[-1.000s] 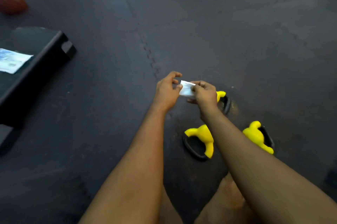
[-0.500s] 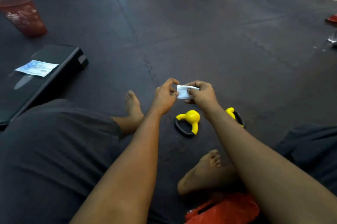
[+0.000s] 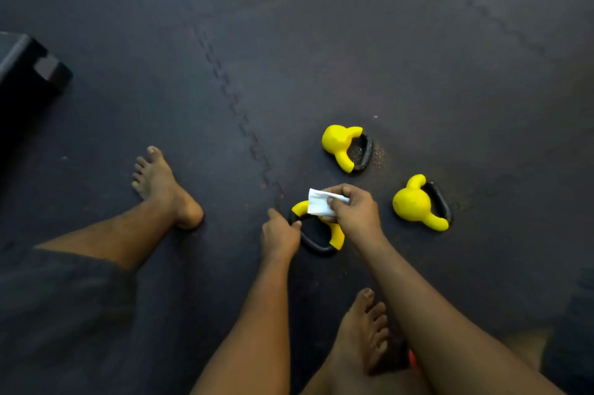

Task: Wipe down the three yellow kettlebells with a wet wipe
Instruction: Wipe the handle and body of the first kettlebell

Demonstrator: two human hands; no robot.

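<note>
Three yellow kettlebells with black handles lie on their sides on the dark floor mat. My right hand pinches a folded white wet wipe just above the nearest kettlebell and hides most of its yellow body. My left hand is at the left end of that kettlebell's black handle, with thumb and fingers closing on it. A second kettlebell lies farther away. The third kettlebell lies to the right, untouched.
Dark interlocking rubber floor mats run all around. A black step bench sits at the far left edge. My bare left foot rests left of the kettlebells, and my right foot lies under my right forearm.
My left hand let go of the wipe and dropped to the nearest kettlebell's handle. My right hand lowered the wipe over that kettlebell. The camera tilted downward.
</note>
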